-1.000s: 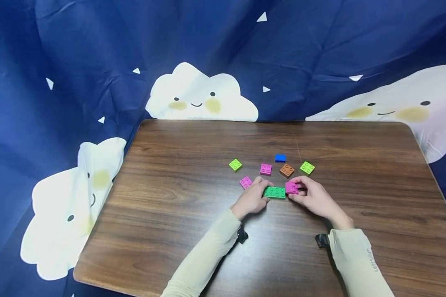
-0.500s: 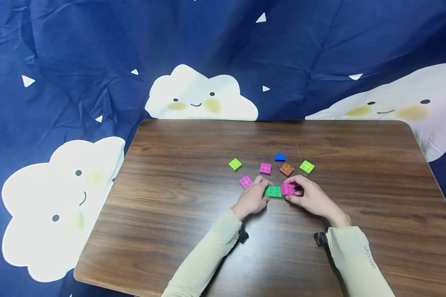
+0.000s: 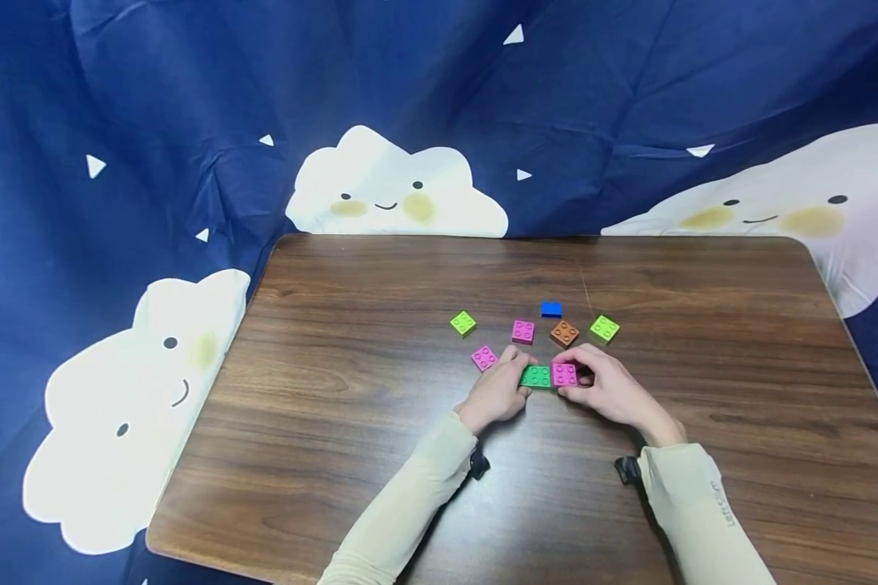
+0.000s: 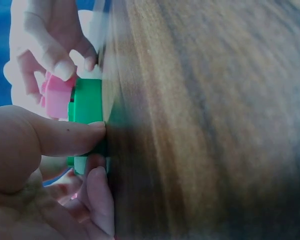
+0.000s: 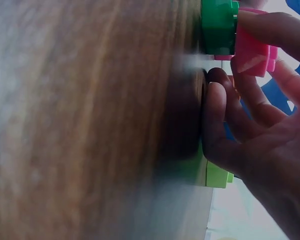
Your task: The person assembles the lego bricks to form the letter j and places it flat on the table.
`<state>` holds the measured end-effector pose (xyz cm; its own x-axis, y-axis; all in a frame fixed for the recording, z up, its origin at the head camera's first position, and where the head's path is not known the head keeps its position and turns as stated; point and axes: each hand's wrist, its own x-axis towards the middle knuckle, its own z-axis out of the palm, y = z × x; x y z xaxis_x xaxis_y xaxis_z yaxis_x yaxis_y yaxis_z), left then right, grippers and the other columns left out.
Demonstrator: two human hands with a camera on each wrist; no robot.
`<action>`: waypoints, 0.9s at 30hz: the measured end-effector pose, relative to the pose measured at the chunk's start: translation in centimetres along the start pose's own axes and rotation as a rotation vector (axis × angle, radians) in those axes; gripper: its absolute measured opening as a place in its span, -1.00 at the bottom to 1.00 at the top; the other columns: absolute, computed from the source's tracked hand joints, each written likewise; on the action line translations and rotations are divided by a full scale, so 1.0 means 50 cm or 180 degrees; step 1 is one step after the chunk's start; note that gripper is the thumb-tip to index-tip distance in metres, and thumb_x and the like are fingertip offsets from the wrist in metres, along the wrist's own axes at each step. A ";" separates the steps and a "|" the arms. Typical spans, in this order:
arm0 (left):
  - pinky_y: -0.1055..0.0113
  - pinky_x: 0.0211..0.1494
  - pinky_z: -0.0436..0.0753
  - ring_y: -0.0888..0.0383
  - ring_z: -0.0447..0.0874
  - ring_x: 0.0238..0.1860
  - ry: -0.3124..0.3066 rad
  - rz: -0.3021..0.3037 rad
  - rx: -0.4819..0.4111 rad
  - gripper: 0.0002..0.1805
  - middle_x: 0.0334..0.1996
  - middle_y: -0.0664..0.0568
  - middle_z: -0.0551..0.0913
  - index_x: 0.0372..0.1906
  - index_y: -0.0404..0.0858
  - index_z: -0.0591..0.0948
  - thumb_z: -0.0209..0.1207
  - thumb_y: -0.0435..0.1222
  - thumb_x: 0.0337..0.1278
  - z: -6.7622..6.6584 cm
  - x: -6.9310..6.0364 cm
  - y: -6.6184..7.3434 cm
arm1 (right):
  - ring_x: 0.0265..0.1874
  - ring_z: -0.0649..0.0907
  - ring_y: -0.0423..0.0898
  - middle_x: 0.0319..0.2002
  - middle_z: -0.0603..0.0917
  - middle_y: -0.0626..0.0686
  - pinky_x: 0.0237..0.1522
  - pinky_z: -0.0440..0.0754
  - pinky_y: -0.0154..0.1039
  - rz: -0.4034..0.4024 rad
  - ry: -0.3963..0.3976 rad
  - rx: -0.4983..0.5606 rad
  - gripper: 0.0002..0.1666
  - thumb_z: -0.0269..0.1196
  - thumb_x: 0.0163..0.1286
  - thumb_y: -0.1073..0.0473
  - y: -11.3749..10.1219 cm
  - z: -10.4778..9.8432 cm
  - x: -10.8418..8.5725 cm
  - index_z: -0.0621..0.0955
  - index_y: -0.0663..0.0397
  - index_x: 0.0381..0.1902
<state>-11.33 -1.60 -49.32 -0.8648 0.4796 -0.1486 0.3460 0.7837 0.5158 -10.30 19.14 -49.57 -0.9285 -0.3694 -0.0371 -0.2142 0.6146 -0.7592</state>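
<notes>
A long green toy brick (image 3: 536, 378) lies on the wooden table, its left end pinched between the thumb and fingers of my left hand (image 3: 493, 392). My right hand (image 3: 610, 390) holds a pink square brick (image 3: 564, 374) by its sides, studs up, over the green brick's right end. In the left wrist view the pink brick (image 4: 58, 97) meets the green brick's studded side; whether it is pressed fully down I cannot tell. The right wrist view shows the pink brick (image 5: 252, 45) jutting past the end of the green one (image 5: 219, 27).
Beyond my hands lie a pink brick (image 3: 523, 331), a brown brick (image 3: 564, 333), a blue brick (image 3: 552, 309) and a lime brick (image 3: 604, 329). Another pink brick (image 3: 484, 358) and a lime brick (image 3: 463, 324) lie to the left. A blue curtain (image 3: 556, 106) hangs behind the table (image 3: 336, 341).
My right hand has moved slightly left, bringing the pink brick from beside the green brick onto its right end. The pink brick has turned studs up. My left hand stays on the green brick.
</notes>
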 end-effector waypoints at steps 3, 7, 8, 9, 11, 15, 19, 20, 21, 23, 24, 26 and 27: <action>0.42 0.03 0.56 0.18 0.57 -0.13 0.0027 0.0028 -0.0018 -0.54 -0.03 0.02 0.48 0.13 -0.17 0.53 0.25 -0.40 0.05 0.000 -0.002 0.000 | -0.14 0.53 -0.09 -0.11 0.58 0.03 -0.12 0.54 -0.27 -0.0034 0.0009 -0.0008 -0.56 0.40 0.15 0.26 0.001 0.001 -0.001 0.59 -0.01 0.02; 0.42 -0.01 0.56 0.20 0.55 -0.16 0.0092 0.0089 -0.0009 -0.55 -0.05 0.04 0.48 0.11 -0.16 0.53 0.25 -0.39 0.04 0.006 -0.002 -0.005 | -0.15 0.52 -0.09 -0.12 0.57 0.03 -0.12 0.52 -0.25 -0.0090 0.0011 -0.0007 -0.56 0.40 0.14 0.26 0.001 0.000 -0.002 0.59 -0.01 0.01; 0.42 -0.02 0.56 0.20 0.55 -0.17 0.0099 0.0090 -0.0011 -0.55 -0.05 0.05 0.47 0.11 -0.16 0.53 0.25 -0.39 0.04 0.005 -0.003 -0.004 | -0.15 0.52 -0.09 -0.13 0.57 0.02 -0.12 0.52 -0.25 -0.0097 0.0009 -0.0006 -0.56 0.40 0.14 0.26 0.001 0.000 -0.002 0.59 -0.01 0.01; 0.42 -0.02 0.56 0.20 0.55 -0.16 0.0094 0.0079 -0.0016 -0.54 -0.05 0.04 0.48 0.11 -0.16 0.53 0.25 -0.40 0.04 0.005 -0.003 -0.004 | -0.15 0.51 -0.10 -0.14 0.57 0.02 -0.13 0.51 -0.25 -0.0103 0.0008 -0.0002 -0.56 0.40 0.14 0.26 0.001 0.000 -0.002 0.59 0.00 0.01; 0.41 -0.01 0.56 0.19 0.56 -0.15 0.0086 0.0057 -0.0003 -0.54 -0.04 0.05 0.48 0.13 -0.15 0.53 0.25 -0.39 0.05 0.004 -0.004 -0.003 | -0.16 0.51 -0.10 -0.15 0.57 0.02 -0.14 0.50 -0.25 -0.0109 0.0008 0.0000 -0.56 0.40 0.13 0.26 0.000 0.000 -0.002 0.59 0.00 0.01; 0.41 0.02 0.56 0.18 0.57 -0.13 0.0014 -0.0031 -0.0014 -0.53 -0.02 0.04 0.48 0.14 -0.15 0.53 0.25 -0.39 0.07 -0.001 -0.003 0.003 | -0.18 0.51 -0.11 -0.15 0.57 0.02 -0.16 0.50 -0.27 -0.0113 0.0031 -0.0048 -0.55 0.41 0.12 0.26 0.001 0.000 0.001 0.60 0.01 0.00; 0.41 0.03 0.56 0.19 0.57 -0.12 0.0017 -0.0015 -0.0003 -0.53 -0.02 0.04 0.48 0.14 -0.14 0.53 0.26 -0.38 0.06 0.001 0.000 0.002 | -0.18 0.52 -0.09 -0.14 0.58 0.03 -0.16 0.50 -0.25 -0.0109 0.0050 -0.0106 -0.56 0.41 0.12 0.26 0.001 0.000 0.003 0.60 0.02 0.00; 0.41 0.03 0.56 0.19 0.57 -0.11 0.0019 -0.0007 -0.0002 -0.53 -0.02 0.04 0.48 0.14 -0.15 0.53 0.26 -0.38 0.05 0.001 0.000 0.002 | -0.18 0.52 -0.09 -0.13 0.58 0.03 -0.16 0.50 -0.25 -0.0105 0.0046 -0.0108 -0.56 0.41 0.12 0.25 0.001 0.000 0.003 0.60 0.02 0.00; 0.41 0.03 0.56 0.19 0.57 -0.11 0.0023 0.0000 0.0000 -0.53 -0.02 0.04 0.48 0.14 -0.15 0.53 0.27 -0.39 0.05 0.001 0.000 0.002 | -0.17 0.52 -0.10 -0.13 0.58 0.03 -0.15 0.51 -0.25 -0.0102 0.0043 -0.0108 -0.56 0.41 0.11 0.25 0.000 -0.001 0.003 0.60 0.02 0.00; 0.42 0.03 0.56 0.19 0.56 -0.10 0.0018 0.0005 0.0013 -0.53 -0.01 0.04 0.48 0.14 -0.15 0.54 0.26 -0.38 0.05 0.000 0.000 0.002 | -0.17 0.52 -0.10 -0.12 0.58 0.03 -0.15 0.53 -0.25 -0.0102 0.0038 -0.0102 -0.55 0.41 0.11 0.25 0.000 0.000 0.004 0.60 0.02 0.00; 0.42 0.03 0.55 0.19 0.56 -0.10 0.0016 0.0005 0.0018 -0.53 -0.01 0.04 0.48 0.13 -0.15 0.54 0.27 -0.38 0.05 0.000 -0.001 0.002 | -0.17 0.52 -0.11 -0.12 0.58 0.03 -0.14 0.54 -0.26 -0.0103 0.0036 -0.0105 -0.55 0.41 0.11 0.25 0.001 0.000 0.004 0.60 0.02 0.00; 0.43 0.03 0.55 0.20 0.56 -0.10 0.0013 0.0001 0.0024 -0.53 -0.01 0.04 0.49 0.13 -0.15 0.54 0.27 -0.38 0.05 -0.001 -0.001 0.002 | -0.17 0.52 -0.12 -0.12 0.58 0.03 -0.14 0.55 -0.26 -0.0108 0.0033 -0.0104 -0.55 0.41 0.11 0.25 0.002 0.000 0.005 0.61 0.02 0.00; 0.43 0.04 0.55 0.20 0.56 -0.10 0.0010 -0.0001 0.0025 -0.54 -0.01 0.04 0.49 0.13 -0.15 0.54 0.26 -0.38 0.06 -0.002 -0.002 0.003 | -0.17 0.52 -0.12 -0.13 0.58 0.03 -0.14 0.54 -0.26 -0.0110 0.0033 -0.0109 -0.55 0.41 0.11 0.25 0.003 0.000 0.005 0.61 0.02 0.00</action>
<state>-11.25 -1.58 -49.17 -0.8661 0.4781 -0.1462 0.3485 0.7870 0.5091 -10.55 19.13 -49.69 -0.9235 -0.3836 -0.0042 -0.2563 0.6252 -0.7372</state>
